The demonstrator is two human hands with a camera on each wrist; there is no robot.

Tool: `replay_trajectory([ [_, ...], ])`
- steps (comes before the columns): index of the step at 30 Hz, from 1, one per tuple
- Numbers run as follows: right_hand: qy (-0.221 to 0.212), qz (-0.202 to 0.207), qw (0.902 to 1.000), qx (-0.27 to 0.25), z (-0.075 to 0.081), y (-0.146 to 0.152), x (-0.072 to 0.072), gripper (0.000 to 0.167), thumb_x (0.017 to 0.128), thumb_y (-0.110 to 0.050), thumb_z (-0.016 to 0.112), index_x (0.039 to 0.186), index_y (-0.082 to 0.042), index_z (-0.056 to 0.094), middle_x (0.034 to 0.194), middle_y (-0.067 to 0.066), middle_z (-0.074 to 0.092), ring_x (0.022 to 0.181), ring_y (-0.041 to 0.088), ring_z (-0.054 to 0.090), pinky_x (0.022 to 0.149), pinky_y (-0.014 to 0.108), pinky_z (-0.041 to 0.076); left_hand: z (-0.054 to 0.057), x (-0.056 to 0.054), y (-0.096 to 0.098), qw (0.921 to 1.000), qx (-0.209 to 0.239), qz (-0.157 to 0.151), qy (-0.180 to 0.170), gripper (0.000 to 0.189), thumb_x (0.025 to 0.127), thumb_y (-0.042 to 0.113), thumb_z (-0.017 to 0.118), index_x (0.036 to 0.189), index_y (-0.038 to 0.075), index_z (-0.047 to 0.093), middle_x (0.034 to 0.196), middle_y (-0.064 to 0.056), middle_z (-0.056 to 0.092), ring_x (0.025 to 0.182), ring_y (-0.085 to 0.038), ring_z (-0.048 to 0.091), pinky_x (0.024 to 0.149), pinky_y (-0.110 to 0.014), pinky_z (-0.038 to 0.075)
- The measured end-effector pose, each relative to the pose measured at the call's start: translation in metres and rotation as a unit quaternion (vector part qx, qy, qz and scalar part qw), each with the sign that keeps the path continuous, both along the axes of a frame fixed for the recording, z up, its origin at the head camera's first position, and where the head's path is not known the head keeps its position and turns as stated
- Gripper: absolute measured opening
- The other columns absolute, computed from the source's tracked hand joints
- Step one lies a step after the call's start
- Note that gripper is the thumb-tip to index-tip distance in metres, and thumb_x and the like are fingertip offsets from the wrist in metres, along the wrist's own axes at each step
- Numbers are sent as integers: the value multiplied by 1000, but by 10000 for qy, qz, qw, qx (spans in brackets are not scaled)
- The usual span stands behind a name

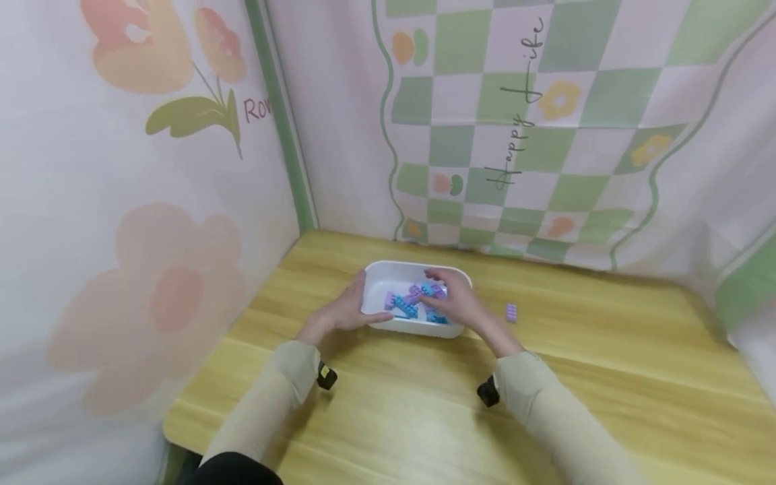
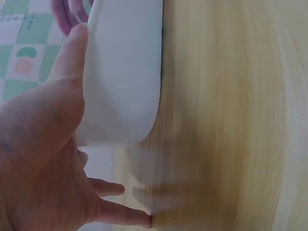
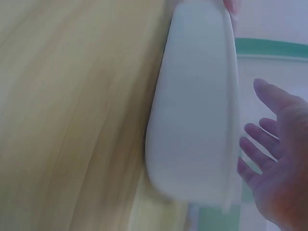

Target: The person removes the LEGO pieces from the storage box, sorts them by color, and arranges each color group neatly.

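A white plastic tub (image 1: 415,327) stands on the wooden table with blue and lilac building bricks (image 1: 405,306) heaped in its middle and right side. My left hand (image 1: 348,306) holds the tub's left end, thumb along the front rim and fingers round the end wall. In the left wrist view, fingertips (image 2: 144,220) reach down to the tabletop. Over the tub's right part is my right hand (image 1: 456,300), fingers spread above the bricks. The right wrist view shows this hand (image 3: 284,149) beyond the tub wall with nothing between thumb and fingers; the bricks are hidden there.
One lilac brick (image 1: 511,312) lies alone on the table (image 1: 388,404), right of the tub. A checked curtain (image 1: 515,135) hangs behind the table's back edge, and a flowered curtain (image 1: 176,289) hangs along the left.
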State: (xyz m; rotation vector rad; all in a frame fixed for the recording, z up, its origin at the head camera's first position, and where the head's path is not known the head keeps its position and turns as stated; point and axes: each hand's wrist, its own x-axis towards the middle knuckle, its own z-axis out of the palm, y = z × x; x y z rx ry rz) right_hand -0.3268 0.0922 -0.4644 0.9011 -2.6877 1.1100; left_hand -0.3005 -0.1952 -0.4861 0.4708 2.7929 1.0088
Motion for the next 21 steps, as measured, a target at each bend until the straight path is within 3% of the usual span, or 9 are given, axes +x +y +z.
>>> replay_trajectory([
  [8, -492, 269, 9982, 233, -21, -50, -14, 63, 94, -17, 87, 144, 12, 62, 145, 33, 67, 138, 52, 62, 120, 64, 50, 1, 3, 2, 9993, -240, 171, -207, 127, 97, 54, 78, 173, -6, -5, 183, -30, 0, 166, -55, 23, 137, -65, 23],
  [13, -754, 206, 9961, 414, -30, -65, -21, 64, 94, -19, 87, 145, 12, 62, 145, 33, 67, 139, 51, 62, 122, 63, 48, -1, 1, 1, 9993, -288, 180, -183, 129, 96, 55, 77, 172, -7, -6, 183, -30, 1, 166, -55, 23, 137, -64, 26],
  [21, -462, 140, 9957, 795, -41, -70, -30, 60, 93, -19, 87, 141, 10, 66, 138, 30, 72, 130, 48, 68, 118, 64, 51, -1, 0, -1, 9989, -260, 260, -289, 129, 97, 55, 77, 173, -4, -9, 184, -28, -2, 167, -55, 20, 137, -63, 24],
])
